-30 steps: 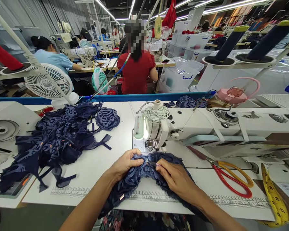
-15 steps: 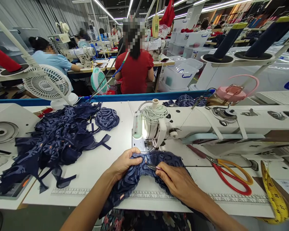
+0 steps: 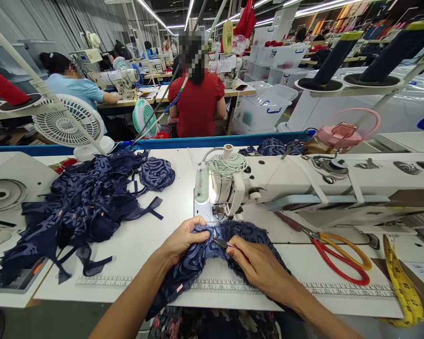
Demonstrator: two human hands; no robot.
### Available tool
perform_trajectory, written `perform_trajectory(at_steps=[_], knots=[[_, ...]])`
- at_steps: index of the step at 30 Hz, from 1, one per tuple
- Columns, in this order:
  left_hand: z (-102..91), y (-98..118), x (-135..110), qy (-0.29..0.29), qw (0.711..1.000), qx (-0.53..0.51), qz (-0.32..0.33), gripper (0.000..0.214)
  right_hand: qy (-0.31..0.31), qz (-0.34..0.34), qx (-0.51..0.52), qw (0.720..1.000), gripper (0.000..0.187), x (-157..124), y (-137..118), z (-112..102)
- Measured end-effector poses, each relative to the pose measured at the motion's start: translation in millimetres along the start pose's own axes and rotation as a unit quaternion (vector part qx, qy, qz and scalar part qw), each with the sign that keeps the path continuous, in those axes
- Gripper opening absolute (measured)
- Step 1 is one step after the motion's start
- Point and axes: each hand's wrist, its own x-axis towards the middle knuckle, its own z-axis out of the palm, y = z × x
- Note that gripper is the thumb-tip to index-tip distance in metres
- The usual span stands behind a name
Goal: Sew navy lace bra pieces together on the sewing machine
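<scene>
Same left hand (image 3: 183, 240) pinch on lace garment (image 3: 248, 232); right hand (image 3: 262, 268) snips (image 3: 219, 243) leftward.

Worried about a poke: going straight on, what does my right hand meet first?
The metal tool in the right hand likely meets the navy lace piece first, then the left hand; depth unclear.

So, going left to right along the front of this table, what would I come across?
A heap of dark blue lace pieces → left hand gripping a lace piece → right hand pinching a small metal tool → red-handled scissors → yellow tape measure.
</scene>
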Motion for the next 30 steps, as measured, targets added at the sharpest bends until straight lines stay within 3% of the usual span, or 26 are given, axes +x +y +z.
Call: perform_trajectory(at_steps=[3,5,8,11,13,16,19,24,30], knots=[[0.2,0.0,0.0,0.004,1.0,0.006,-0.002,0.041,0.044,0.0,-0.017,0.999,0.034,0.1,4.3,2.4],[0.7,-0.1,-0.4,0.006,1.0,0.013,-0.004,0.041,0.11,0.01,-0.066,0.992,0.036,0.4,15.3,3.8],[2.8,-0.4,-1.6,0.02,0.999,0.039,0.001,0.041,0.214,0.042,-0.201,0.955,0.041,1.4,40.5,1.3],[7.0,-0.9,-2.5,0.04,0.995,0.095,0.019,0.041,0.252,0.071,-0.286,0.922,0.045,-0.2,56.5,-8.2],[9.5,-1.3,-2.5,0.046,0.991,0.12,0.025,0.04,0.228,0.056,-0.246,0.94,0.041,-4.2,51.5,-14.8],[10.5,-1.9,-2.2,0.039,0.994,0.097,0.021,0.043,0.119,0.013,-0.114,0.986,0.028,-13.3,24.7,-16.4],[8.1,-2.1,-2.5,0.038,0.997,0.066,0.017,0.045,0.042,-0.008,-0.056,0.998,0.024,-20.3,-0.8,-6.3],[5.0,-2.9,-3.7,0.044,0.997,0.06,0.028,0.044,0.046,0.005,-0.054,0.997,0.024,-20.2,-5.7,9.9],[5.3,-5.4,-3.2,0.043,0.996,0.068,0.042,0.041,0.035,0.023,-0.054,0.998,0.028,-15.8,-5.1,8.2]])
